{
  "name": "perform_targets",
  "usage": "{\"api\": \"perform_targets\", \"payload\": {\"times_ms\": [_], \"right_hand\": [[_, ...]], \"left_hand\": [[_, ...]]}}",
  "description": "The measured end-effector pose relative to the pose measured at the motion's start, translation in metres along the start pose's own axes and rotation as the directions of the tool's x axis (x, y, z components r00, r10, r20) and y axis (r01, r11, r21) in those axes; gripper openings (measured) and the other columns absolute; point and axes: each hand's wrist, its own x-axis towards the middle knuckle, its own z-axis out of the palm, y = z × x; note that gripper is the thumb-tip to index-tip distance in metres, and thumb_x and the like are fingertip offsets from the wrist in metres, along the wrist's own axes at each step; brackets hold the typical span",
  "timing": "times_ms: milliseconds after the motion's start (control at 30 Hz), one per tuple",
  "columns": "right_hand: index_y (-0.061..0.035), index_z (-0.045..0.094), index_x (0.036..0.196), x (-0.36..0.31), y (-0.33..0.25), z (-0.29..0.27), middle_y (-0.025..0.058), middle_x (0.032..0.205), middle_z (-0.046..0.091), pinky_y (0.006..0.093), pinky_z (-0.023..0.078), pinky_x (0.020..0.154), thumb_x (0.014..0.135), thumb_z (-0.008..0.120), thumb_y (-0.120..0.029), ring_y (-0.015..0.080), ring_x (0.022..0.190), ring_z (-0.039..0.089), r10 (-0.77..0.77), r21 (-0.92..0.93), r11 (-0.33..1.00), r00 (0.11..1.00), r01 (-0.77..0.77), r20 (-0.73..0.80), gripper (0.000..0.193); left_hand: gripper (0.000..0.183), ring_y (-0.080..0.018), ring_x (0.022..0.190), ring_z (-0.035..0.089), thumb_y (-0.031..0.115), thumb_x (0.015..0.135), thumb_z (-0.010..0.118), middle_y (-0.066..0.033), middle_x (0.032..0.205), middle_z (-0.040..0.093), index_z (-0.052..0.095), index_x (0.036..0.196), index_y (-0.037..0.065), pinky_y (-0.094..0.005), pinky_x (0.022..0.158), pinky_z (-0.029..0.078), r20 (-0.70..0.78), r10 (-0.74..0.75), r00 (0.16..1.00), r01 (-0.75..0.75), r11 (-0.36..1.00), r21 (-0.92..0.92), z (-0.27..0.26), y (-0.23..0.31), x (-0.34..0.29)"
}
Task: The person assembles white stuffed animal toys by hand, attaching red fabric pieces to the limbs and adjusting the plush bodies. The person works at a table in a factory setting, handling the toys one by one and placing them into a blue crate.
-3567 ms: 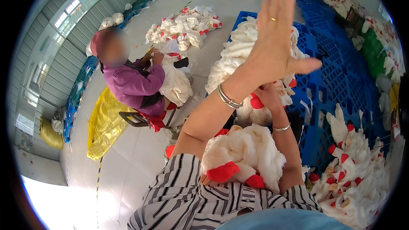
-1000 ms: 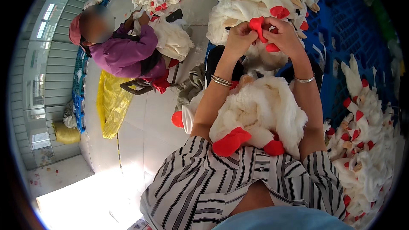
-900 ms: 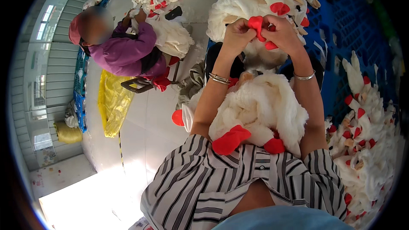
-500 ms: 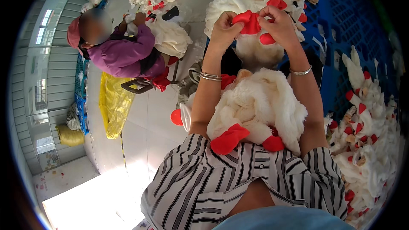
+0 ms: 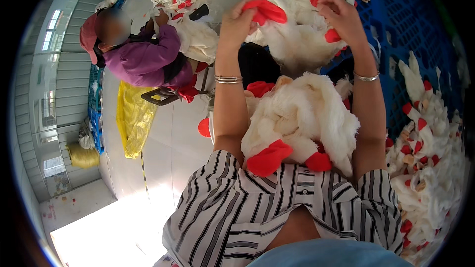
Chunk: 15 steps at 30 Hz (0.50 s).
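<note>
**One pinch on the red cloth piece point(image 5: 271, 11)**

The white plush bundle point(image 5: 302, 113) lay against my striped shirt point(image 5: 316, 193), unheld. Beyond it and to its left, my left hand point(image 5: 236, 24) pinched the red cloth piece by one end; the rest stretched rightward over white fur point(image 5: 292, 42). My right hand point(image 5: 346, 20), beyond the bundle and to its right, had its fingers bent at a red tip point(image 5: 315, 1); I could not tell whether they gripped it or merely crossed in front. Another red patch point(image 5: 332, 35) showed just under that hand.

My pinch took in only one end, so a slack grip could have let the cloth drop among similar red bits and get lost. I could not tell whether it was joined to the fur; if it was, a hard tug could have strained the join. The bundle worried me too: with neither hand steadying it, a forward lean could have sent it sliding.
</note>
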Motion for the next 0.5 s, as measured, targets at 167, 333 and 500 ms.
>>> {"api": "perform_targets", "payload": {"times_ms": [167, 333, 500], "right_hand": [[-0.0014, 0.067, 0.098, -0.001, 0.052, -0.088, 0.0004, 0.068, 0.056, 0.023, 0.039, 0.055, 0.089, 0.068, -0.034, 0.007, 0.061, 0.049, 0.173, -0.103, 0.974, 0.952, -0.204, -0.251, 0.034], [-0.0011, 0.067, 0.099, -0.02, -0.007, -0.037, 0.0026, 0.071, 0.058, 0.0259, 0.039, 0.055, 0.085, 0.07, -0.039, 0.0086, 0.061, 0.049, 0.042, -0.218, 0.976, 0.976, 0.007, 0.216, 0.04], [-0.0034, 0.055, 0.12, -0.021, -0.007, 0.043, 0.0083, 0.1, 0.066, 0.031, 0.049, 0.065, 0.086, 0.069, -0.03, 0.014, 0.078, 0.06, 0.187, -0.286, 0.953, 0.932, -0.096, 0.311, 0.045]], "left_hand": [[0.018, -0.0115, 0.062, 0.058, 0.006, 0.096, 0.047, -0.007, 0.084, 0.066, 0.064, 0.093, 0.005, -0.0249, 0.051, 0.048, -0.368, 0.219, 0.904, -0.371, 0.829, -0.418, -0.057, -0.016, 0.011], [0.019, -0.0217, 0.09, 0.067, 0.001, 0.096, 0.044, -0.0082, 0.102, 0.065, 0.063, 0.095, 0.003, -0.0366, 0.069, 0.059, 0.035, 0.509, 0.86, -0.359, 0.651, -0.669, 0.001, 0.034, -0.002], [0.021, -0.0197, 0.094, 0.066, 0.004, 0.097, 0.045, -0.0085, 0.104, 0.065, 0.064, 0.106, 0.003, -0.0357, 0.076, 0.06, 0.292, 0.391, 0.873, -0.227, 0.854, -0.467, 0.078, 0.056, -0.009]]}}
